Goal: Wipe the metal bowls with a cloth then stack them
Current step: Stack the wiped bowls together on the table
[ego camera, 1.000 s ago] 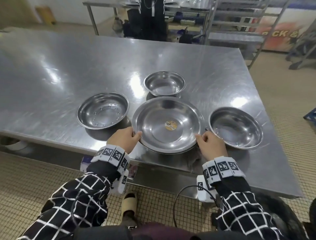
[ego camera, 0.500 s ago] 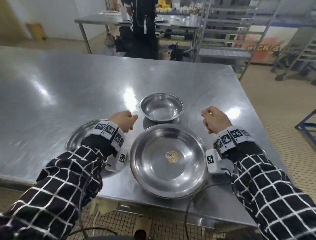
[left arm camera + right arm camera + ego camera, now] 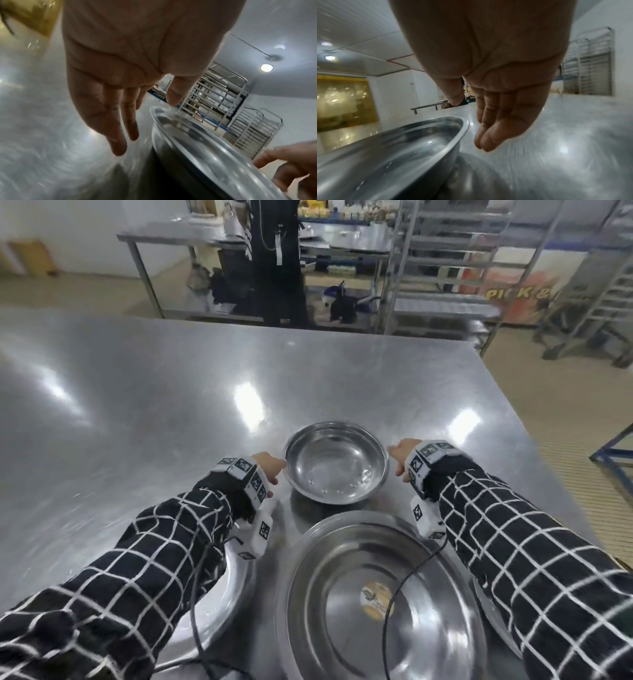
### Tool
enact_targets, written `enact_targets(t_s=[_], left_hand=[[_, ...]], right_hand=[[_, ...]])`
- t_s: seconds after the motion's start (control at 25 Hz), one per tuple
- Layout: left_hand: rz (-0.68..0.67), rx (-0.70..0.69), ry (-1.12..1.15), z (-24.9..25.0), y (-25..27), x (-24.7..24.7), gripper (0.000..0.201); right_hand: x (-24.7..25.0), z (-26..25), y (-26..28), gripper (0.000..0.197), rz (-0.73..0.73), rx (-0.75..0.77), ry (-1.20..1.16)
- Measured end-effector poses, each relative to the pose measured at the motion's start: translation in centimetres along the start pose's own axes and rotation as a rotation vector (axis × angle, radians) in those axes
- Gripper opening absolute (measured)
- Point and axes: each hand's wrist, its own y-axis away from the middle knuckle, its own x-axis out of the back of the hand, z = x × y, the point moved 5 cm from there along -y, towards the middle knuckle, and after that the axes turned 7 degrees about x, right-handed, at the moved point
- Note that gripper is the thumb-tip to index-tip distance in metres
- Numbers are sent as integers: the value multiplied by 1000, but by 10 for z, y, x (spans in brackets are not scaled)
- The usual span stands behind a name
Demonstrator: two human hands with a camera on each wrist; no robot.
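- Left hand (image 3: 269,469): palm bare, fingers straight and relaxed, holding nothing; just beside the left rim of the small bowl (image 3: 337,462). Contact with the rim cannot be told.
- Right hand (image 3: 400,451): likewise loose and empty, fingers extended, just beside the small bowl's right rim.
- Small bowl: upright on the tabletop (image 3: 137,405), between the two hands, beyond the big bowl (image 3: 380,601). Holds nothing but a few droplets or glints near the bottom; which, cannot be told.
- Big bowl: upright, nearest the person, a round sticker on its floor, otherwise empty.
- Side bowls: one under the left sleeve (image 3: 219,604), one under the right, both mostly hidden; contents not visible.
- Cloth: none in view.
- Step in hand, as judged: taking up the small bowl with both hands. Advice: grip under opposite rim edges evenly, lift level, since polished steel slips; wipe before nesting it in the big bowl.
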Motion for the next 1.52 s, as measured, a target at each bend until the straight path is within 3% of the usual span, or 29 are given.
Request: enact_targets(t_s=[0.12, 0.24, 0.32, 0.48, 0.72, 0.88, 1.2, 1.52], left_hand=[[-47, -4, 95, 4, -22, -10, 37], [-38, -51, 35, 5, -43, -11, 27], [-4, -84, -13, 5, -49, -7, 13], [46, -180, 60, 15, -42, 2, 11], [181, -366, 294, 38, 14, 23, 16], [228, -435, 363, 31, 76, 11, 12], [317, -417, 353, -45, 180, -50, 19], [511, -348, 48, -116, 241, -97, 30]], right_hand=[[-8, -2, -16, 28, -114, -119, -106], [-11, -7, -24, 26, -187, -178, -49], [-9, -8, -31, 23, -171, -144, 11], [10, -16, -30, 16, 5, -66, -17], [45, -22, 8, 16, 280, 29, -230], [60, -11, 59, 20, 367, 124, -334], [44, 36, 158, 20, 223, 214, -371], [-5, 75, 213, 22, 92, 251, -215]])
